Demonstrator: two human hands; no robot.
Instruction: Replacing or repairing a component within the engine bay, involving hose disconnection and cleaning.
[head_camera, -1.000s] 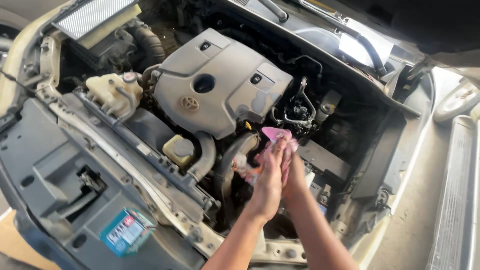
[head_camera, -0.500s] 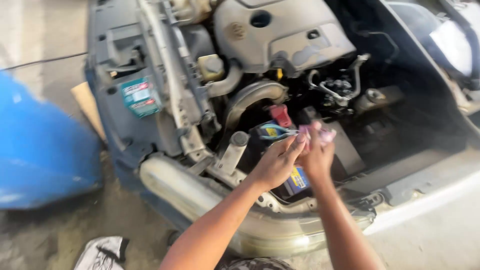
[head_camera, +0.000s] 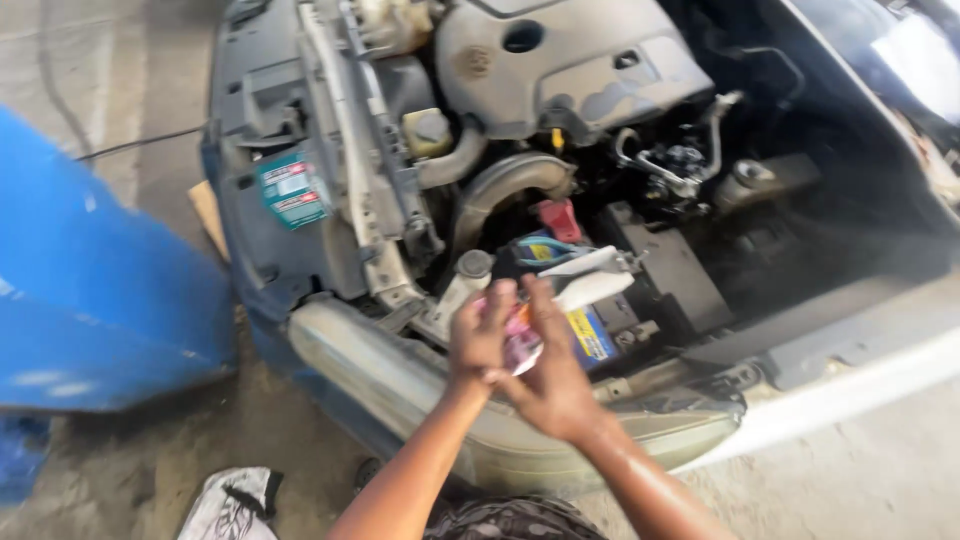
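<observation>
Pink rag, soft, light and likely greasy, sits bunched between left hand and right hand above the battery, fingers of both pinching it, best gripped by its bunched middle.

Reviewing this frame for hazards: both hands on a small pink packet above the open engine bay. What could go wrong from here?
1. The pink packet, pinched between left hand and right hand, sits right over the battery; if dropped, it may fall into the gaps around it.
2. If it opens, contents might spill on the battery top.
3. The picture is blurred, so the grip looks unsettled; forearms reach over the headlight edge.
</observation>
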